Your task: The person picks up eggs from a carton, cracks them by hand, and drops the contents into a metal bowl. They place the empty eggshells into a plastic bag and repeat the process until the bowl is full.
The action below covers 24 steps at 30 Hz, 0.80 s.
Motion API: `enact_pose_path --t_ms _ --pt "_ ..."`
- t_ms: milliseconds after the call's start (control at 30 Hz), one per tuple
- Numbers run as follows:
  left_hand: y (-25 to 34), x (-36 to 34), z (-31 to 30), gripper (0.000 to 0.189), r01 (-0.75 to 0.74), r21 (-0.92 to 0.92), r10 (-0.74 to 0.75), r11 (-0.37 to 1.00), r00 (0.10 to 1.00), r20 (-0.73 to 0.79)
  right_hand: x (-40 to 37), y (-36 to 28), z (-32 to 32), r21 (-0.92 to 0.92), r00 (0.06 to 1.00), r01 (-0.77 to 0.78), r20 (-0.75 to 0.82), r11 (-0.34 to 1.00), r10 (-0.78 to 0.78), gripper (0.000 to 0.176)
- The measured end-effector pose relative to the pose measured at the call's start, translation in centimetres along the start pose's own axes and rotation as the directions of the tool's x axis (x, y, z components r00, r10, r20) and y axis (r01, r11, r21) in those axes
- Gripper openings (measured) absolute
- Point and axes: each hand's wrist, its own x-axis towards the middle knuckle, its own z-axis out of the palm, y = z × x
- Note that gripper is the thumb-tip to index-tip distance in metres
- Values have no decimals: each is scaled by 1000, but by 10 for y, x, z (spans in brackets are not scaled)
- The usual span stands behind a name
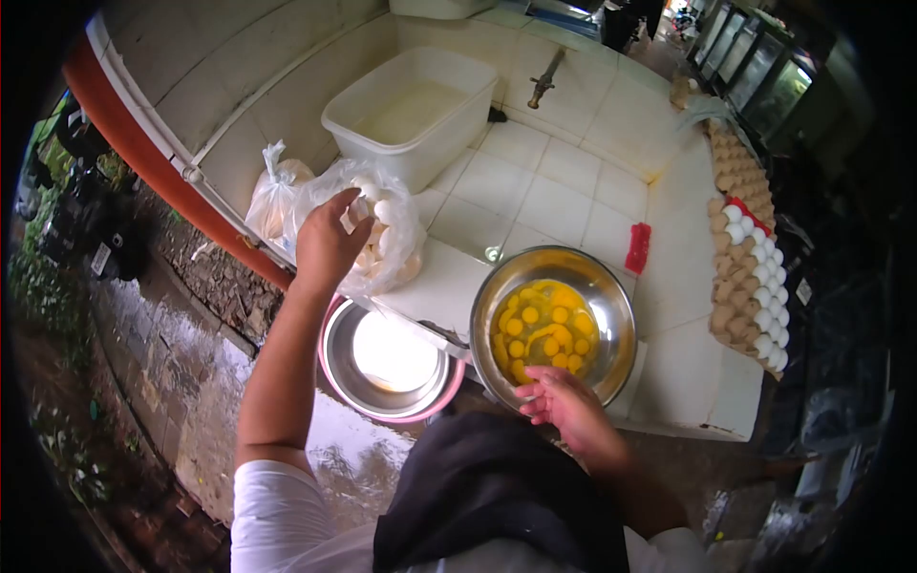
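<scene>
A clear plastic bag (406,244) full of white eggshells stands on the tiled ledge. My left hand (334,234) is over its near left side, thumb and fingers apart, with nothing visible between them. To the right, a steel bowl (621,325) holds several yellow yolks (557,329) in clear egg white. My right hand (564,401) is at the bowl's near rim, palm turned up and fingers loosely spread, holding nothing. Below the ledge, between my arms, sits an empty-looking steel basin (339,368) inside a pink one.
Behind the bag are a tied plastic bag (277,191) and a white tub (420,143) with liquid. A tap (544,81) is on the back wall. A red object (637,248) lies right of the bowl. Egg trays (731,286) with white eggs stand on the right ledge.
</scene>
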Motion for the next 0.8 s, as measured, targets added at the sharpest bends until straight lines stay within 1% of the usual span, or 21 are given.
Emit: enact_pose_path --t_ms 33,67,100,167,200,233,300,333,367,433,467,500,567,600,667,700,767,800 --pt "-6 5 0 47 -106 169 90 980 991 103 -2 3 -4 1 1000 2 -5 1000 -2 39" --pt "-10 7 2 46 -225 321 160 920 963 218 -5 6 -8 8 1000 11 -28 1000 -10 38" --pt "-10 6 5 46 -231 316 165 920 961 222 -7 9 -12 18 998 22 -53 1000 -21 37" --pt "-10 0 10 39 -328 465 262 823 944 201 -11 14 -19 44 997 35 -75 998 -31 36" --pt "-10 -2 12 34 -310 448 242 839 949 204 -12 16 -21 65 995 44 -91 997 -38 36" --pt "-11 -4 13 34 -319 441 248 839 945 211 -14 17 -22 72 994 47 -99 996 -40 36" --pt "-10 -10 13 27 -269 369 246 890 963 107 -17 18 -23 90 993 59 -111 994 -48 34" --pt "-9 -16 12 29 -272 356 265 894 962 69 -18 18 -24 92 992 60 -115 994 -49 34" --pt "-5 -27 11 29 -275 353 267 894 961 71 -18 18 -25 97 993 65 -108 993 -55 34" --pt "3 -52 11 37 -307 342 302 888 951 69 -19 18 -24 106 992 75 -104 992 -64 34" --pt "2 -63 14 45 -387 382 381 840 920 95 -21 17 -23 92 991 82 -110 992 -72 34" --pt "5 -71 17 41 -394 417 370 819 918 140 -22 17 -22 77 990 88 -116 993 -78 34" --pt "-3 -76 28 29 -408 487 379 772 911 163 -21 17 -22 62 991 81 -115 995 -73 35" --pt "-6 -74 32 29 -406 487 379 773 912 157 -20 16 -22 44 992 73 -110 996 -68 35" --pt "-14 -65 36 18 -372 431 346 822 928 140 -21 13 -21 20 992 73 -105 997 -71 35" --pt "-11 -60 35 18 -363 432 338 826 931 136 -22 13 -21 3 992 70 -101 998 -69 36" --pt "5 -46 27 12 -306 314 336 899 941 -43 -23 12 -22 -6 993 78 -89 997 -78 36" --pt "10 -44 24 11 -294 318 323 902 945 -43 -24 12 -22 -6 992 95 -78 995 -96 36"
